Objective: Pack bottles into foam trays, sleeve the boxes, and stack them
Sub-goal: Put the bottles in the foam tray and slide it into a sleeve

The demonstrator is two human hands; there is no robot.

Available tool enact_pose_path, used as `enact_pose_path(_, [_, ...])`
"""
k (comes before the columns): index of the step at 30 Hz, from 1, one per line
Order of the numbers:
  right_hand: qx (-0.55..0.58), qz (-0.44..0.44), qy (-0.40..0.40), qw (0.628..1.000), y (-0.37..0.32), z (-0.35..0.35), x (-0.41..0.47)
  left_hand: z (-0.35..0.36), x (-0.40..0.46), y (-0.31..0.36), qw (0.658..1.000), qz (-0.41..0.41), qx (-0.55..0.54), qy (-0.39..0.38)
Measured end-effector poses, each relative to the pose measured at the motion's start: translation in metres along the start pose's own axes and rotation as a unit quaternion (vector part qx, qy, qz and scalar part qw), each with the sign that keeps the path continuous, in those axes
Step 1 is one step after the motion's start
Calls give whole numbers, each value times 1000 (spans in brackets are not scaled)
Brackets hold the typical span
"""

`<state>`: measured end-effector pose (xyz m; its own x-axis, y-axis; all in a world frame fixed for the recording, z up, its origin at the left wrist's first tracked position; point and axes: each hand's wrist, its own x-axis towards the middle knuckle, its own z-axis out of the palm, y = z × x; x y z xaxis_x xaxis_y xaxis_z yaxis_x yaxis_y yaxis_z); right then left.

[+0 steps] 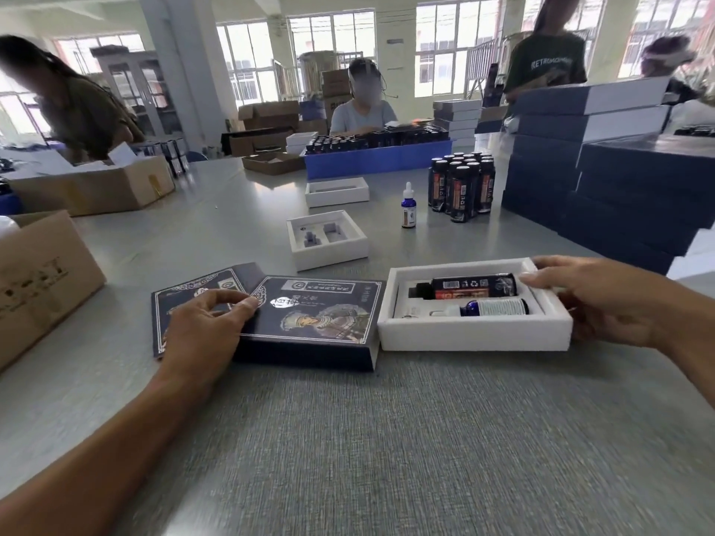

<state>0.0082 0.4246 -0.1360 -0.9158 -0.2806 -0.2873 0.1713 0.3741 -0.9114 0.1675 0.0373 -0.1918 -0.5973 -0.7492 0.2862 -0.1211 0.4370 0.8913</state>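
I work in a bright hall with tall windows, at a wide grey surface (387, 439) with a fine woven texture. On my right stand stacks of dark blue boxes (603, 179); brown cardboard cartons (42, 280) are on my left. Before me lies a flat dark blue sleeve (309, 319) with a printed portrait and gold writing that I cannot read. Just right of it sits the white foam tray (474, 330), which holds a black bottle (468, 287) with a red label and a smaller blue dropper bottle (495, 306), both lying down. My left hand (205, 334) presses the sleeve with relaxed fingers. My right hand (603, 299) holds the tray's right end. Behind are two empty foam trays (329, 241), a cluster of black bottles (462, 187) and one upright dropper bottle (408, 205).
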Motion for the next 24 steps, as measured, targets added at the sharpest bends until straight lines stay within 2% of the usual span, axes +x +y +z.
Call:
enact_pose_path(6, [69, -5, 8, 998, 1, 1, 6, 4, -5, 4, 1000, 12, -1, 16])
enact_pose_path(12, [81, -3, 0, 997, 4, 2, 11, 4, -4, 2, 998, -6, -53, 27])
enact_pose_path(17, [72, 10, -33, 997, 8, 4, 13, 2, 1, -4, 996, -36, -78, 37])
enact_pose_path(24, [28, -18, -116, 993, 8, 9, 11, 4, -4, -2, 997, -13, -54, 54])
